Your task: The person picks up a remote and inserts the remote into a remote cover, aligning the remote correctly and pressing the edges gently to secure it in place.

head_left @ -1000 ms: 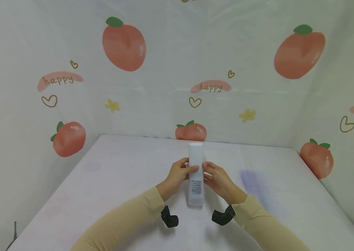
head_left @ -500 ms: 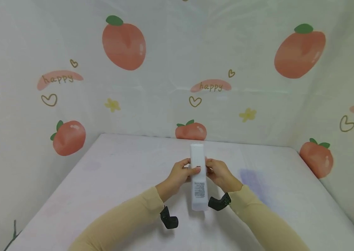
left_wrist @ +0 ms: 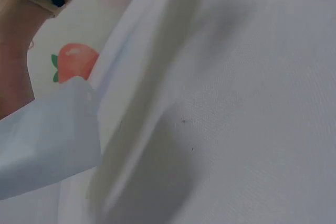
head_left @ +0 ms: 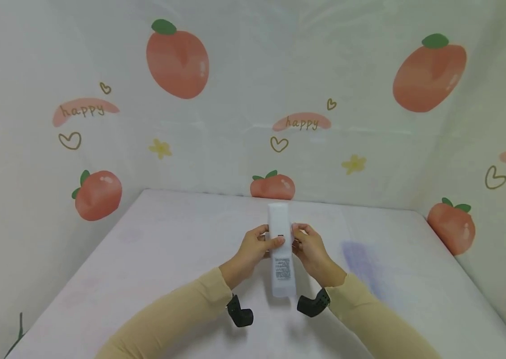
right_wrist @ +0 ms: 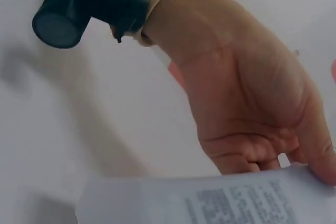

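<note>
A long white box-like object (head_left: pixel 281 253) stands tilted over the table between both hands. It carries a block of grey print and a small dark mark above that. My left hand (head_left: pixel 251 252) grips its left side, thumb across the front and fingers behind. On the opposite edge, my right hand (head_left: pixel 314 253) has curled fingers and holds the side. The right wrist view shows the right thumb (right_wrist: pixel 318 150) pressing on the edge of the printed face (right_wrist: pixel 236 203). One plain end of the object (left_wrist: pixel 52 135) fills the lower left of the left wrist view, where the left hand is hidden.
A pale tabletop (head_left: pixel 181 224) with a purple smudge (head_left: pixel 362 264) lies beneath. White curtains (head_left: pixel 235 65) printed with fruit enclose the back and sides. Each wrist wears a black camera mount, the left one (head_left: pixel 240 312) and the right one (head_left: pixel 314 303).
The white object swung slightly right and toward me, then came back left. My right hand's fingers, looser a second ago, have drawn together at its edge. My left hand's grip stays the same.
</note>
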`<state>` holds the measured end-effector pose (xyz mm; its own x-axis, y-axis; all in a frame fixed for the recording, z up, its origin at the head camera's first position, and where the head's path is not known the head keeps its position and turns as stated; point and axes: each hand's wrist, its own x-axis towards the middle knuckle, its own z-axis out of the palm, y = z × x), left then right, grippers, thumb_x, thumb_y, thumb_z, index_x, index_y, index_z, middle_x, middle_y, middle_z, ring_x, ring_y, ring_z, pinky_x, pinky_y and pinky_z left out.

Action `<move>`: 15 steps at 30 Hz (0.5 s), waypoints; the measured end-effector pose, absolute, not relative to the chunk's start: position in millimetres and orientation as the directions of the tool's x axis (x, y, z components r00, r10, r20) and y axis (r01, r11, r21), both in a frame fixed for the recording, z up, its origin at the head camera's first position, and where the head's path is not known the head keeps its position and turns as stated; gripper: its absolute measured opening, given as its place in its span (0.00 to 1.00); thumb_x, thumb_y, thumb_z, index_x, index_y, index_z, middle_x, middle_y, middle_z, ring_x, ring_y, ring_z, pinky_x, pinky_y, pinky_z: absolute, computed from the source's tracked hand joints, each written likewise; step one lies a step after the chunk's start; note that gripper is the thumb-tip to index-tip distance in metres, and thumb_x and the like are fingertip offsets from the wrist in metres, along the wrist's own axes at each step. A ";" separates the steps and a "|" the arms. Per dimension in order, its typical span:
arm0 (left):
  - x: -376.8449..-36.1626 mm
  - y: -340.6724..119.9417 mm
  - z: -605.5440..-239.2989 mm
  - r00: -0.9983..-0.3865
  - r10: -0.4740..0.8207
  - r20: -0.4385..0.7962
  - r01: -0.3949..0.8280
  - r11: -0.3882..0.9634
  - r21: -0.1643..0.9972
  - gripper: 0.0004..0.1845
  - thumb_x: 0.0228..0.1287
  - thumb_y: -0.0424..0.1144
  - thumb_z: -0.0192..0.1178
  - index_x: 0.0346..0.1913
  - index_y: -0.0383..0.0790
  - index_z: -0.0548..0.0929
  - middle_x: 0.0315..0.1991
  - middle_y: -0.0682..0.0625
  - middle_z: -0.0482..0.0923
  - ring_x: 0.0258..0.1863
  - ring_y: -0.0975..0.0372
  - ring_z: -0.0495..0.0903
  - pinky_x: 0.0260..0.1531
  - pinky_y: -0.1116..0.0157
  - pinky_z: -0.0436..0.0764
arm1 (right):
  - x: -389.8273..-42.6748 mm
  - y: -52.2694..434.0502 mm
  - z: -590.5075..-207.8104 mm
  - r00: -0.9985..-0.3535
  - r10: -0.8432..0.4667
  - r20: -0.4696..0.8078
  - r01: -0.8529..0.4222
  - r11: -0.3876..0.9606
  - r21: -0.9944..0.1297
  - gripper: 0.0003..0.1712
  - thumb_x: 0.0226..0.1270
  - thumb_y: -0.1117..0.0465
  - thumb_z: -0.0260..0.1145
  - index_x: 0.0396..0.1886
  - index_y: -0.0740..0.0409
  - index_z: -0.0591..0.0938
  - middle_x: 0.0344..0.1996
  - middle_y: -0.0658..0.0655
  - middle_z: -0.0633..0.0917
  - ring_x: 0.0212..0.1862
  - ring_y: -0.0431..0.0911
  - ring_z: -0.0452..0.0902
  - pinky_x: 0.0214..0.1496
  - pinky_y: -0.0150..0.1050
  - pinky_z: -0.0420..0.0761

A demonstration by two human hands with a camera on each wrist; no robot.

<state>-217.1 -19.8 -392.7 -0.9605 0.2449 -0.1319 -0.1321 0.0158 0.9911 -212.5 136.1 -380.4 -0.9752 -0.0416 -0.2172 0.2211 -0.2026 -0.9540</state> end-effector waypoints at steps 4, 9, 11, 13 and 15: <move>-218.1 -21.9 -394.7 -0.969 0.228 -0.098 -0.086 0.060 0.994 0.26 0.59 0.40 0.69 0.58 0.35 0.77 0.47 0.42 0.82 0.41 0.60 0.82 0.44 0.58 0.83 | -207.2 135.6 -378.8 -0.979 -0.101 -0.177 0.190 -0.134 -0.973 0.28 0.76 0.51 0.54 0.69 0.56 0.61 0.46 0.54 0.77 0.40 0.38 0.78 0.44 0.33 0.77; -214.4 -23.4 -399.8 -0.967 0.247 -0.060 -0.032 0.117 0.993 0.25 0.56 0.38 0.71 0.56 0.35 0.77 0.45 0.42 0.83 0.39 0.60 0.81 0.39 0.61 0.83 | -202.3 139.5 -379.9 -0.961 -0.184 -0.207 0.217 -0.037 -0.975 0.29 0.74 0.51 0.55 0.66 0.64 0.64 0.47 0.57 0.78 0.41 0.41 0.79 0.46 0.36 0.80; -212.6 -24.0 -400.4 -0.965 0.257 -0.046 -0.018 0.109 0.994 0.28 0.57 0.36 0.71 0.59 0.37 0.74 0.45 0.40 0.83 0.40 0.59 0.82 0.41 0.60 0.83 | -201.4 141.7 -380.4 -0.964 -0.176 -0.201 0.208 -0.022 -0.978 0.29 0.74 0.50 0.56 0.65 0.64 0.64 0.46 0.57 0.79 0.41 0.42 0.80 0.44 0.38 0.80; -211.2 -25.2 -400.4 -0.969 0.243 -0.033 -0.010 0.097 0.995 0.31 0.57 0.35 0.70 0.62 0.37 0.70 0.47 0.39 0.81 0.42 0.57 0.82 0.43 0.60 0.83 | -201.5 144.3 -380.9 -0.968 -0.160 -0.194 0.200 -0.018 -0.980 0.29 0.74 0.50 0.56 0.64 0.64 0.65 0.45 0.56 0.80 0.40 0.43 0.81 0.43 0.39 0.81; -211.8 -27.2 -400.6 -0.974 0.221 -0.048 -0.032 0.075 0.997 0.33 0.58 0.35 0.70 0.64 0.36 0.67 0.49 0.38 0.79 0.45 0.57 0.81 0.46 0.59 0.82 | -202.1 146.8 -381.1 -0.971 -0.141 -0.191 0.196 -0.024 -0.980 0.29 0.74 0.50 0.56 0.64 0.63 0.65 0.44 0.56 0.81 0.39 0.43 0.81 0.43 0.38 0.81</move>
<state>-211.8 -27.2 -400.6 -0.9740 0.2215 -0.0476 -0.0317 0.0749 0.9967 -202.1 146.8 -381.1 -0.9714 -0.1405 -0.1913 0.1965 -0.0236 -0.9802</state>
